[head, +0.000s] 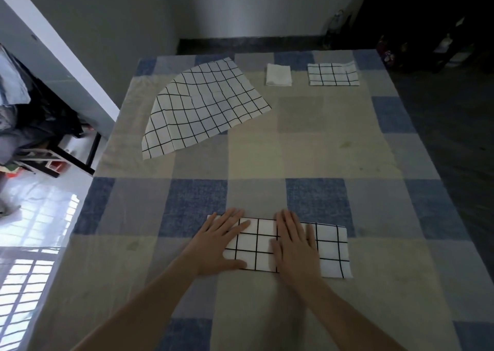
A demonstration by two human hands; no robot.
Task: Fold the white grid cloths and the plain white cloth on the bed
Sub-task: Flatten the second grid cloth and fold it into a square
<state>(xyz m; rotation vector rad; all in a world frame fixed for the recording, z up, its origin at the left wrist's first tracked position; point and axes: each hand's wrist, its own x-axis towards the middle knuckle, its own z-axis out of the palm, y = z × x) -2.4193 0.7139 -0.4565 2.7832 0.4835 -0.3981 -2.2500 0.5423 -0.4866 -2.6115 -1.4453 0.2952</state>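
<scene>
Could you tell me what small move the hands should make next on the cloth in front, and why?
Probably fold the near grid cloth in half again, right end over left. Both the left hand and right hand press it flat, and it is wider than the folded grid cloth.

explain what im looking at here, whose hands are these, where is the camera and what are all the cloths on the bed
There is no machine here: a person is folding cloths, and the one picture comes from a camera worn on their head, looking forward and down. So the two arms reaching in from the bottom are the wearer's own. The left hand and the right hand lie flat, fingers straight, pressing on a folded grid cloth near the person. Nothing is gripped. Farther off on the checked bed sheet lie a large unfolded grid cloth on the left, a small folded plain white cloth, and beside it, to the right, a second folded grid cloth.
</scene>
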